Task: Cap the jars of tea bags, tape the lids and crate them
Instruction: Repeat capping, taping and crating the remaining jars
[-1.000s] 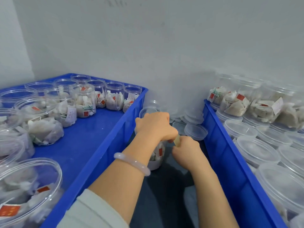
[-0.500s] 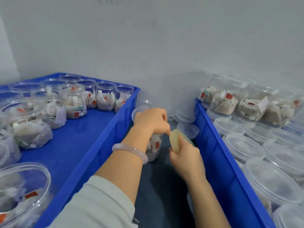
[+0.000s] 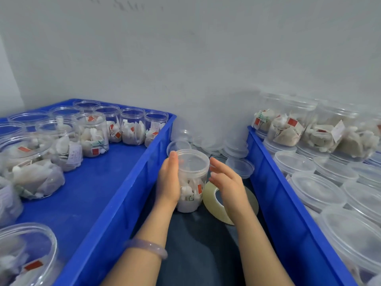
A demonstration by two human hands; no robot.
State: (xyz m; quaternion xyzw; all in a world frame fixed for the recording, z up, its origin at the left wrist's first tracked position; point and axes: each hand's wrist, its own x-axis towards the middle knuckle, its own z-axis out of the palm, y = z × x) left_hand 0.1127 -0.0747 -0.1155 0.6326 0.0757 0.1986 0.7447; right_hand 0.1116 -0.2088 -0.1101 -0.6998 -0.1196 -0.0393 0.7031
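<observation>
A clear jar of tea bags stands upright on a dark cloth between two blue crates, with a clear lid on its mouth. My left hand wraps around the jar's left side. My right hand hovers at the jar's right side, fingers apart, fingertips close to the lid's edge. A roll of clear tape sits under my right wrist; whether it lies on the cloth or hangs on the wrist is unclear.
The left blue crate holds several open jars of tea bags. The right blue crate holds several capped jars, some stacked at the back. Loose lids lie piled behind the jar against the wall.
My right hand has let go of the tape roll and opened beside the jar. My left hand has slid from the lid's top down to the jar's side.
</observation>
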